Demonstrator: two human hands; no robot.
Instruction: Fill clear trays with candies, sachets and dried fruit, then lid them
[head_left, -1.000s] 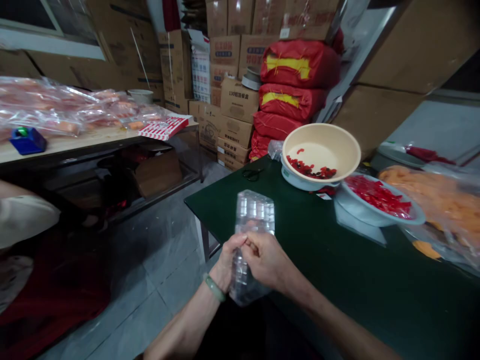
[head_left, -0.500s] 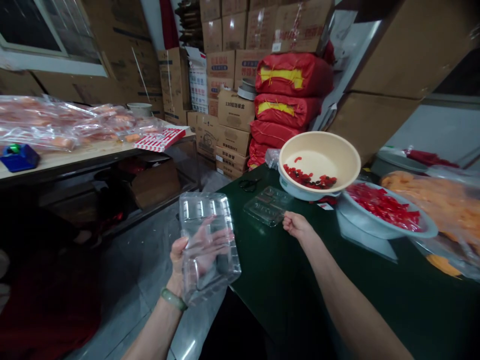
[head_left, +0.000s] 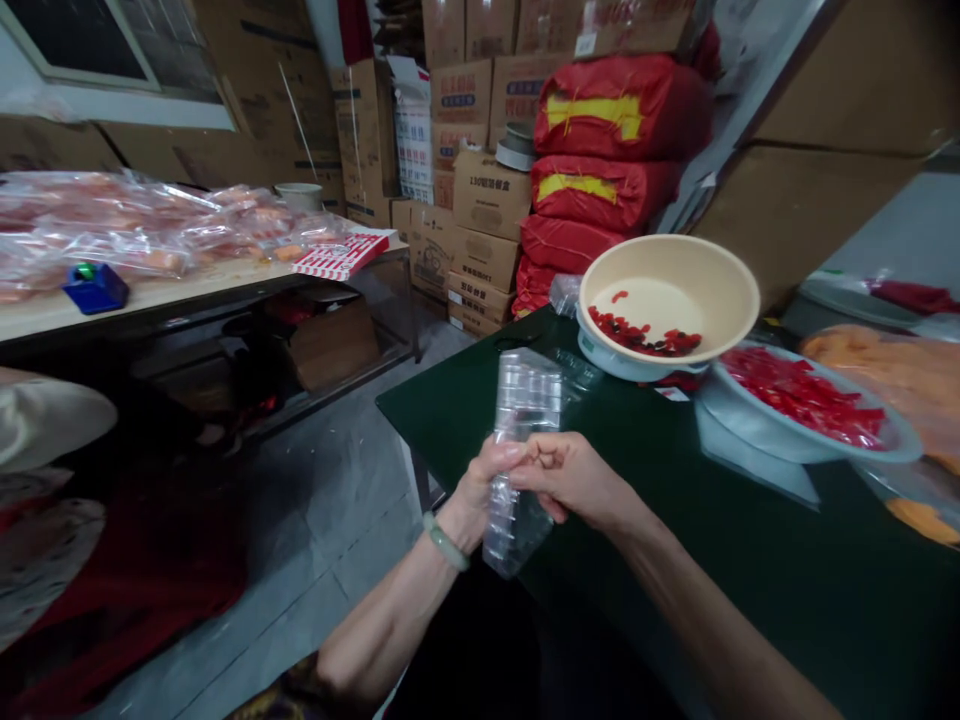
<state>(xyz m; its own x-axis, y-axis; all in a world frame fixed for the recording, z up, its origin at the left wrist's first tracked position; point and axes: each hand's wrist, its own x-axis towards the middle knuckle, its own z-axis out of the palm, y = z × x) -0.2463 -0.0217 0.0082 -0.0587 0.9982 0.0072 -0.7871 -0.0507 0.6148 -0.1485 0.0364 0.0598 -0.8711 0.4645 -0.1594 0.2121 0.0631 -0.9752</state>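
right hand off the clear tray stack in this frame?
No, the right hand pinches the upright tray stack at its middle, beside the left hand, which grips it too.

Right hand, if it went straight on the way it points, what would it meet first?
The clear plastic trays; the right hand seems to pinch them, with the left hand just behind.

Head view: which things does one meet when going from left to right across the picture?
Blue tape dispenser, red-striped packet, clear plastic trays, cream bowl, white bowl of red pieces.
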